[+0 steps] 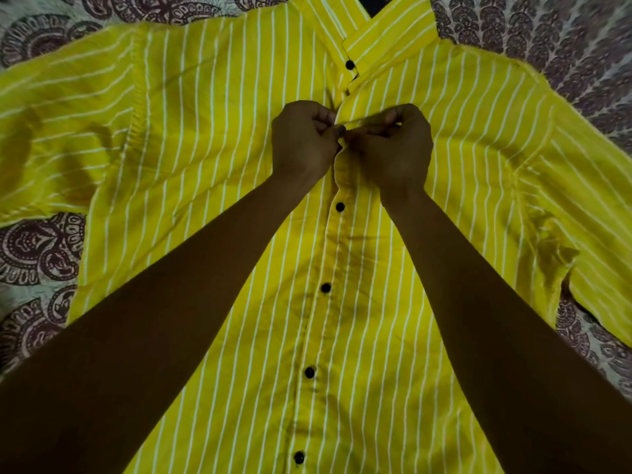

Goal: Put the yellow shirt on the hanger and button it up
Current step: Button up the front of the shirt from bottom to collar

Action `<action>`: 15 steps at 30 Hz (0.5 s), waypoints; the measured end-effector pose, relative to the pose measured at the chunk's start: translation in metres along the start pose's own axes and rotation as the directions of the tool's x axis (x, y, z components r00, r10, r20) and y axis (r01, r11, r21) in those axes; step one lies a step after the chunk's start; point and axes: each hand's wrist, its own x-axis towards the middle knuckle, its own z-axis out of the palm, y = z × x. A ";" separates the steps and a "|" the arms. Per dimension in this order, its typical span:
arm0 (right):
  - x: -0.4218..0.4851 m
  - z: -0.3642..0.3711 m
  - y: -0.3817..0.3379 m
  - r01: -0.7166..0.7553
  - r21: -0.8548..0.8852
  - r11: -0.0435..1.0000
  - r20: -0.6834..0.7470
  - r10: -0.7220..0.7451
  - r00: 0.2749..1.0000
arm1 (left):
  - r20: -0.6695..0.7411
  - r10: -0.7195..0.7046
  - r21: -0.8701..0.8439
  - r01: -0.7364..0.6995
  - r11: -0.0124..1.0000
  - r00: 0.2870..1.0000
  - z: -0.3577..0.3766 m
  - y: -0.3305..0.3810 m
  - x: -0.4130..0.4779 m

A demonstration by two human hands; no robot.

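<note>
Lying front-up and spread flat on a patterned cloth (547,32), the yellow shirt (205,131) with white stripes is seen from the head camera. Its collar (386,32) is at the top of the frame, and its sleeves are thrown out to either side. The front edges are pinched between the curled fingers of the left hand (302,142) and the right hand (393,147). The hands are brought together, touching, at the placket a little below the collar. A top button (349,65) is seen at the collar's base, above the hands. Four more dark buttons (326,287) are shown in a line below the hands, with the front closed along them. Whether a button is held between the fingertips cannot be told. Both bare forearms are stretched across the lower shirt.
</note>
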 end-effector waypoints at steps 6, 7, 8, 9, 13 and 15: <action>0.007 0.004 -0.010 -0.127 0.009 0.992 0.034 0.127 0.991 | 0.028 0.146 0.057 -0.147 0.988 0.989 -0.001 -0.002 -0.006; 0.007 0.005 -0.010 -0.143 0.003 0.990 0.036 0.143 0.989 | 0.034 0.177 0.073 -0.179 0.981 0.984 -0.001 -0.003 -0.006; 0.006 0.005 -0.010 -0.158 -0.010 0.987 0.042 0.158 0.986 | 0.039 0.204 0.096 -0.207 0.974 0.978 0.000 -0.003 -0.006; 0.006 0.005 -0.010 -0.172 -0.019 0.985 0.054 0.173 0.983 | 0.038 0.234 0.121 -0.237 0.964 0.972 0.000 -0.002 -0.007; 0.003 0.003 -0.016 -0.136 -0.059 0.989 0.055 0.139 0.989 | 0.052 0.324 0.166 -0.329 0.930 0.944 0.000 -0.002 -0.008; -0.002 0.003 -0.019 -0.014 -0.148 0.989 0.027 0.018 0.999 | 0.044 0.315 0.142 -0.318 0.937 0.948 -0.001 -0.005 -0.009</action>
